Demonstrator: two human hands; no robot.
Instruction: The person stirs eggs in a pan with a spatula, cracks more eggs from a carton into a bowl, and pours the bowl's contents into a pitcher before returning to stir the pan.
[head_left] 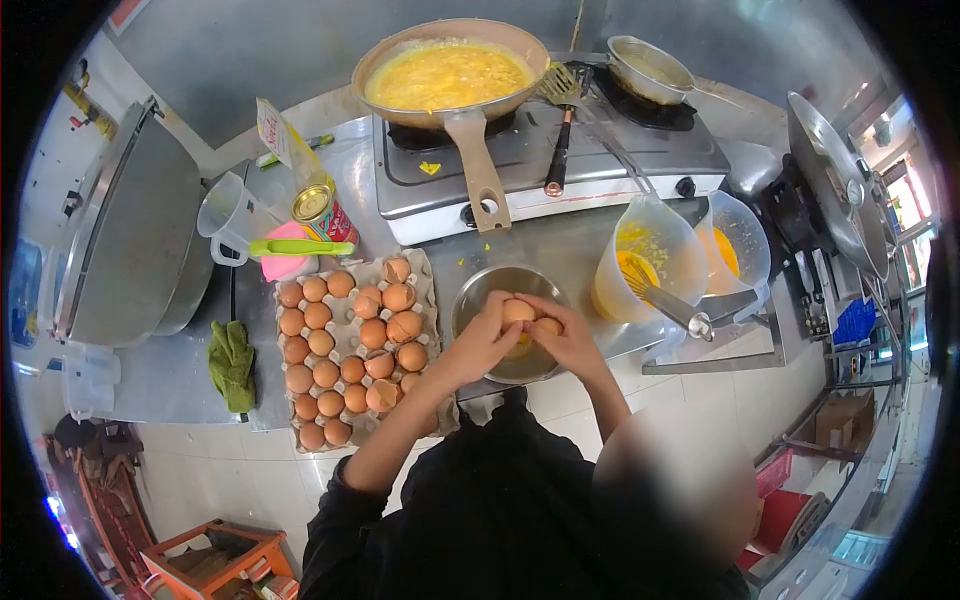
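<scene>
Over a steel bowl (470,300), my left hand (482,342) and my right hand (572,345) meet with curled fingers around a brown egg (518,313). A second rounded brown piece of shell (548,326) shows between the fingers of my right hand. Some yellow egg (521,348) is visible below the fingers, inside the bowl. Just left of the bowl lies a cardboard egg tray (345,338) holding several brown eggs and some broken shells; my left forearm passes over its right edge.
Behind the bowl, a frying pan (448,112) of yellow egg sits on a gas stove (630,160) beside a slotted spatula (561,140). Plastic jugs (668,235) with beaten egg and a whisk (660,300) stand right. A can (322,212) and green cloth (231,365) are left.
</scene>
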